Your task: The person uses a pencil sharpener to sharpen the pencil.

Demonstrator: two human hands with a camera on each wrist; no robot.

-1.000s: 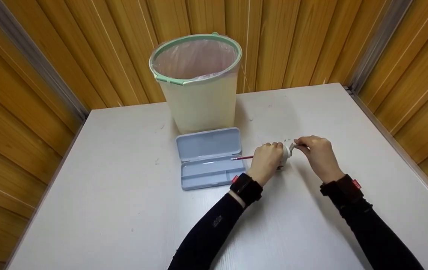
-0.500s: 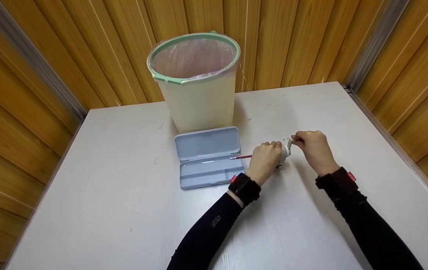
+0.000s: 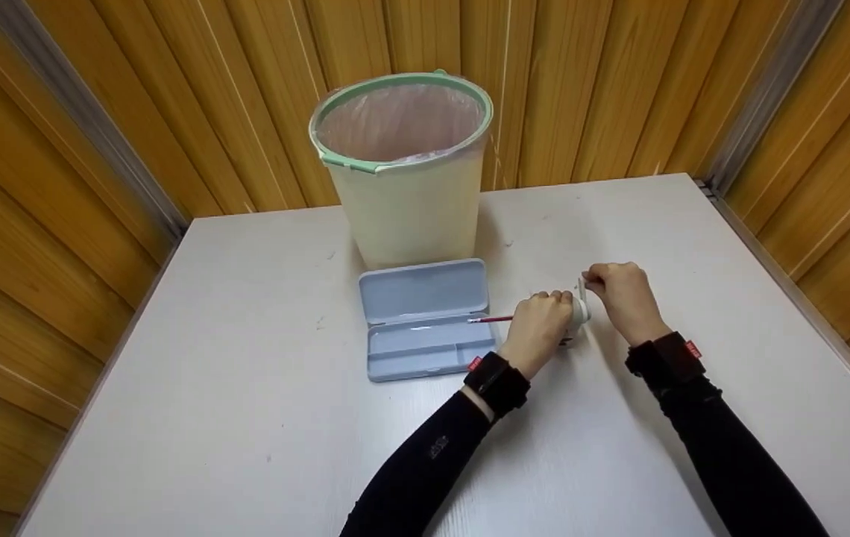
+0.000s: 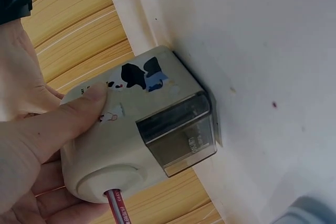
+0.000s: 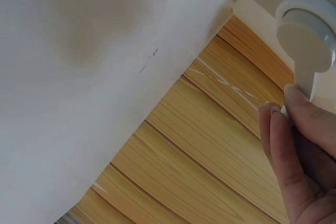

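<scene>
My left hand (image 3: pixel 540 328) grips a white crank pencil sharpener (image 4: pixel 113 135) that stands on the table, thumb over its top and fingers around the far side. Dark and blue cartoon prints mark the sharpener, and a see-through shavings drawer (image 4: pixel 181 135) sits low in its front. A red pencil (image 4: pixel 118 208) is in its hole, the pencil's white end pointing over the case in the head view. On the opposite side, my right hand (image 3: pixel 622 298) pinches the end of the crank handle (image 5: pixel 305 77) between thumb and fingers. The crank stands upright in the head view.
Left of the sharpener lies a light blue pencil case (image 3: pixel 425 291), lid open, with divided compartments. Behind the case stands a tall cream bin (image 3: pixel 414 216) with a green rim and plastic liner. Wood-patterned walls (image 3: pixel 581 97) border the white table (image 3: pixel 246 388).
My right hand has moved left and slightly up relative to the sharpener, and the crank has swung from a rightward lean to upright. My left hand keeps its grip. The head view has shifted slightly.
</scene>
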